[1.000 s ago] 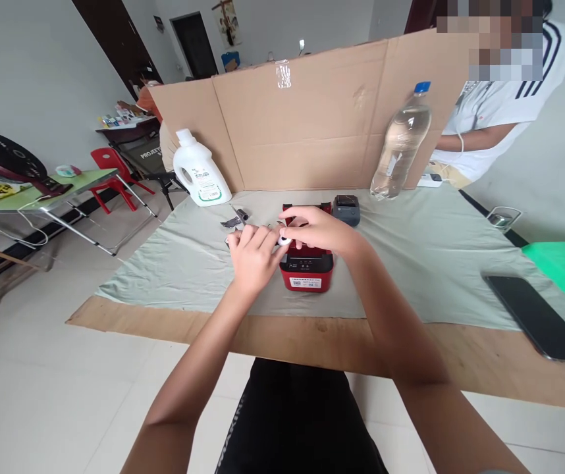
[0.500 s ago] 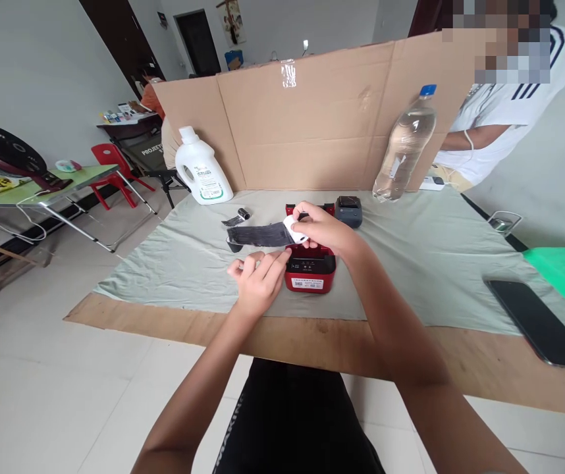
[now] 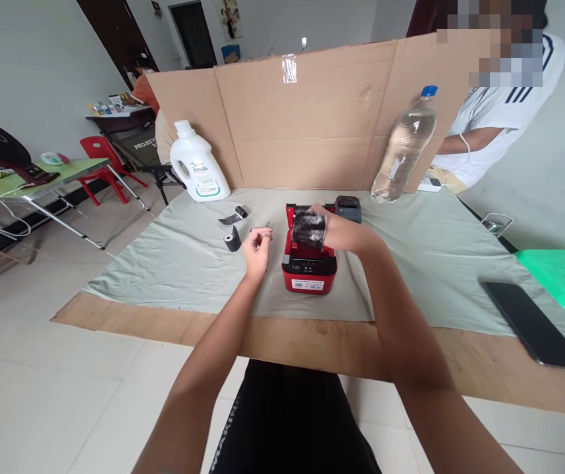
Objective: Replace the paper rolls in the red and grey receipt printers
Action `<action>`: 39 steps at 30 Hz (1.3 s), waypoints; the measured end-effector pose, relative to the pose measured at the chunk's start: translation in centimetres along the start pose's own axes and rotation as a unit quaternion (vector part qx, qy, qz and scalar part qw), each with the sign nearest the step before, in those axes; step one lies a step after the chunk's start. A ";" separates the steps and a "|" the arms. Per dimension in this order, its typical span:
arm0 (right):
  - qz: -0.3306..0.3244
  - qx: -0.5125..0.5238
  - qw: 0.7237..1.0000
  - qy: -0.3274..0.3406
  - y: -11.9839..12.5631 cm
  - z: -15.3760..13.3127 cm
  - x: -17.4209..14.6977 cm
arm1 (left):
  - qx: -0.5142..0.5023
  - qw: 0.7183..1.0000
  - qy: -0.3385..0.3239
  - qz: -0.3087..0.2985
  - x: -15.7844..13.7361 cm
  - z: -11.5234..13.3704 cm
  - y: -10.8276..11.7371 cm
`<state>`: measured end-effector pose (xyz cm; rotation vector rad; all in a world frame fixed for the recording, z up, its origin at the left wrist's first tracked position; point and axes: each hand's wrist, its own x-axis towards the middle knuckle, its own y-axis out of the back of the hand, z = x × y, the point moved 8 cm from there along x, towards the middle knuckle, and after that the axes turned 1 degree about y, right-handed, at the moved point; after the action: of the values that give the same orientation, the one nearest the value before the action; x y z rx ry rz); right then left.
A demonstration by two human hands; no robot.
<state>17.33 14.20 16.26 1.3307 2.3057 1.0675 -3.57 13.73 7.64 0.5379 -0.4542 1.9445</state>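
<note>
A red and black label printer (image 3: 309, 276) stands with its lid up in front of me. Over its open bay my right hand (image 3: 339, 230) grips a roll of paper, and the roll's black strip (image 3: 309, 229) hangs down in front of the fingers, hiding the white core side. Left of the printer my left hand (image 3: 257, 247) is closed, fingertips pressed together; a thin dark line shows by them, too small to name. Beyond it lie a black roll (image 3: 232, 241) with a white core and a smaller black roll (image 3: 240, 212) with a loose tail.
Behind the printer sits a grey device (image 3: 348, 209). A white jug (image 3: 200, 163) and a large water bottle (image 3: 405, 148) stand against a cardboard screen (image 3: 307, 131). A phone (image 3: 534, 322) lies at the right edge, beside a green stool (image 3: 559, 280). A person in white is behind the screen.
My right hand has turned and brought the roll over the printer, so its strip hangs down. My left hand has moved up from the printer's edge and closed.
</note>
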 end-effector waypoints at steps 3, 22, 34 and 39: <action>-0.099 -0.049 0.994 -0.023 -1.9 1.0 0.2 | 0.010 0.998 0.023 -0.060 -1.5 -1.8 -1.0; -0.087 -0.212 0.972 -0.058 -4.8 2.4 1.9 | 0.058 0.939 -0.155 -0.303 -4.0 4.0 -4.0; 0.222 -0.077 0.972 0.028 3.1 -0.2 0.3 | 0.068 0.936 -0.202 -0.281 -4.4 6.3 -4.1; 0.169 -0.064 0.983 0.004 2.4 -0.1 -0.4 | 0.083 0.944 -0.215 -0.237 -4.3 6.7 -3.6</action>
<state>19.00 14.57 18.04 1.7074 2.0194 1.2975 2.44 8.40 11.10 1.0886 -0.3868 1.4025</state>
